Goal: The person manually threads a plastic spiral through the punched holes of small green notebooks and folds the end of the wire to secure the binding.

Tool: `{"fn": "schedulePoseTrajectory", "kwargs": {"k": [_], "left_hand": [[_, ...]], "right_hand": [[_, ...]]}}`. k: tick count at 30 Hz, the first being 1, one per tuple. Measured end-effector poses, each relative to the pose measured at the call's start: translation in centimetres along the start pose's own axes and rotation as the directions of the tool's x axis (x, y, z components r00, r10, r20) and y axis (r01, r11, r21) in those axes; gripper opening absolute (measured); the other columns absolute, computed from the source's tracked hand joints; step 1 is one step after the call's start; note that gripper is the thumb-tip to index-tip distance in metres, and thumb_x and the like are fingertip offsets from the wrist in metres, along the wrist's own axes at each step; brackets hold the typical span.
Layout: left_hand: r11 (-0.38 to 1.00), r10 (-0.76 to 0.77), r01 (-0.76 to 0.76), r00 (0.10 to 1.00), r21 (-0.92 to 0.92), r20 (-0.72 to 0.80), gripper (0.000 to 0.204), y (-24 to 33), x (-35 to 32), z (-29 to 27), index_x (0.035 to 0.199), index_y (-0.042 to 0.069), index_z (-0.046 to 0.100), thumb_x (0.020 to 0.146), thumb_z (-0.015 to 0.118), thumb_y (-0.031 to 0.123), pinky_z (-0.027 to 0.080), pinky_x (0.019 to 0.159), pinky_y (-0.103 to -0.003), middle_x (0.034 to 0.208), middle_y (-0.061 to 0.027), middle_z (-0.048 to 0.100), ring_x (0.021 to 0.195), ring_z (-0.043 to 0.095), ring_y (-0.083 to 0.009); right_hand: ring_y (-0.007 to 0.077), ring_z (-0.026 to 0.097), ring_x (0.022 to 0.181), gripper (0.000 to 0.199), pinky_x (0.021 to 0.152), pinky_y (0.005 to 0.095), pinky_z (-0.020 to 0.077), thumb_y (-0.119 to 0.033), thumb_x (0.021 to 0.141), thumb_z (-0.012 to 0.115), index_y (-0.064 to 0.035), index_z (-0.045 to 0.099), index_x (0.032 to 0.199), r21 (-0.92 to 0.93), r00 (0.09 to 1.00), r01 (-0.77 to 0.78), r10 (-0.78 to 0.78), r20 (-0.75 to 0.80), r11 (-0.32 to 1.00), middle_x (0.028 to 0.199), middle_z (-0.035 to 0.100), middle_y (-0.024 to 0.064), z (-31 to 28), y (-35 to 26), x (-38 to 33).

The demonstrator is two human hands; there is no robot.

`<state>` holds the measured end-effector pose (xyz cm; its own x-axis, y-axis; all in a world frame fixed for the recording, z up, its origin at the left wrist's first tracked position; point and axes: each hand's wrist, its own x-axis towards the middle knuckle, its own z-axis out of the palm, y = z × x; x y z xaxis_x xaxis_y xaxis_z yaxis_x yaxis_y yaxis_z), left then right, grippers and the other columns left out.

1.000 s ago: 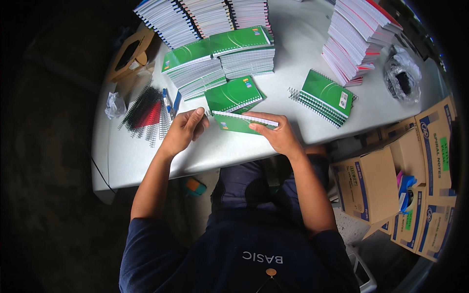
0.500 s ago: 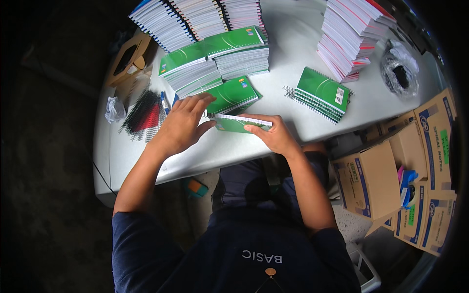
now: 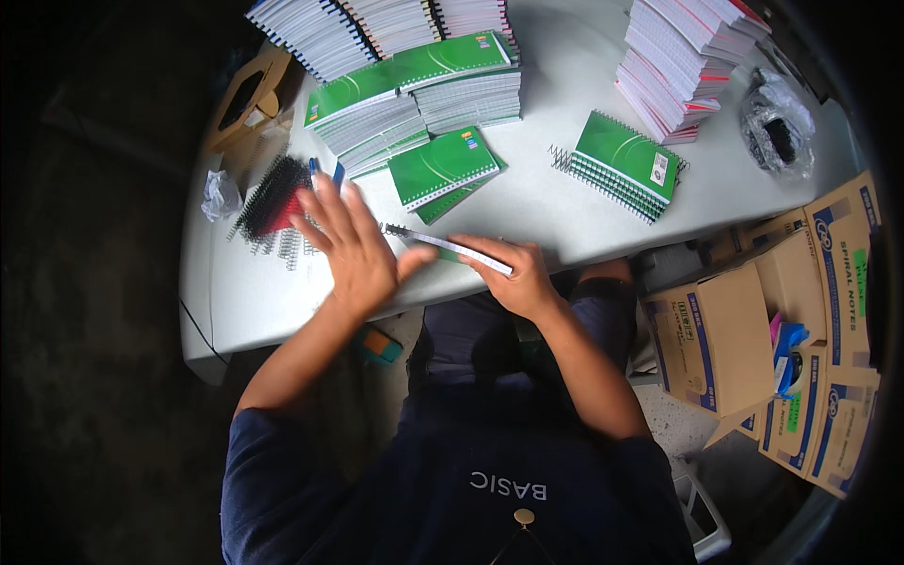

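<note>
Broadly, the white table carries everything: stacks of spiral notebooks along its far edge, a tall red-and-white stack at the far right, two green-covered stacks in the middle, and cardboard boxes on the floor to the person's right. Nearer in, a loose green notebook lies just beyond the hands, and another green notebook with its wire coil showing sits well apart to the right. A heap of black and red binding coils lies at the left, just beside the left hand. Between the hands is the unbound notebook block, held tilted near the table's near edge, seen almost edge-on; its long axis runs left to right, sloping slightly toward the person at the right end. The right hand grips the block's right end, fingers curled over the top edge and thumb beneath, so far as the view shows. The left hand is spread wide and blurred, palm down, fingers pointing toward the coils; its thumb lies near the block's left end, though whether it touches cannot be told. So the block lies to the right of the left hand, and the coils lie nearer that hand than the right one.
</note>
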<state>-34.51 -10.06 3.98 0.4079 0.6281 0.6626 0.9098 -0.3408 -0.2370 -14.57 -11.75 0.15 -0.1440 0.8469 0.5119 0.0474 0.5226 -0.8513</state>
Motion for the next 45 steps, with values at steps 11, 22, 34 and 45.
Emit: {"fn": "schedulePoseTrajectory", "kwargs": {"k": [11, 22, 34, 45], "left_hand": [[0.961, -0.065, 0.058, 0.998, -0.272, -0.016, 0.113, 1.2, -0.4, 0.1, 0.14, -0.011, 0.013, 0.075, 0.028, 0.081, -0.009, 0.103, -0.061, 0.145, -0.0367, 0.007, 0.135, -0.003, -0.0516], [0.824, 0.199, -0.142, 0.979, -0.549, 0.046, 0.111, 1.4, -5.2, 3.8, 0.138, -0.011, 0.021, 0.076, 0.03, 0.08, 0.002, 0.105, -0.062, 0.143, -0.0356, 0.016, 0.133, 0.009, -0.0544], [0.77, 0.29, -0.239, 0.957, -0.591, -0.009, 0.106, 4.0, 0.4, -1.6, 0.138, -0.014, 0.014, 0.081, 0.037, 0.072, 0.012, 0.1, -0.068, 0.141, -0.0405, 0.015, 0.13, 0.011, -0.059], [0.991, -0.081, 0.052, 0.967, -0.122, -0.243, 0.076, 1.6, 14.5, 4.6, 0.143, 0.002, 0.016, 0.089, 0.056, 0.038, 0.001, 0.103, -0.064, 0.143, -0.0346, 0.01, 0.133, 0.006, -0.0527]], "right_hand": [[0.0262, 0.067, 0.084, 0.032, 0.07, 0.0329, 0.0529, 0.001, 0.079, 0.065, -0.0047, 0.064, 0.11, -0.12, 0.997, 0.069, -0.067, 0.024, 0.99, 0.098, 0.068, 0.0133, 1.0, -0.1, -0.6], [0.028, 0.064, 0.093, 0.052, 0.079, 0.0361, 0.0525, 0.01, 0.068, 0.056, -0.0083, 0.06, 0.117, -0.111, 0.981, 0.194, -0.194, 0.016, 0.975, 0.109, 0.064, 0.0133, 0.7, 0.1, -0.6], [0.0279, 0.066, 0.09, 0.031, 0.076, 0.0362, 0.053, -0.002, 0.075, 0.059, -0.004, 0.062, 0.106, -0.268, 0.965, 0.227, -0.253, -0.068, 0.937, 0.098, 0.067, 0.0129, -0.2, 0.0, -0.5], [0.0215, 0.066, 0.08, 0.024, 0.076, 0.0327, 0.0536, -0.008, 0.073, 0.058, 0.0024, 0.062, 0.094, -0.607, 0.786, 0.612, -0.476, 0.394, 0.507, 0.085, 0.066, 0.0129, 8.2, -6.0, -0.5]]}}
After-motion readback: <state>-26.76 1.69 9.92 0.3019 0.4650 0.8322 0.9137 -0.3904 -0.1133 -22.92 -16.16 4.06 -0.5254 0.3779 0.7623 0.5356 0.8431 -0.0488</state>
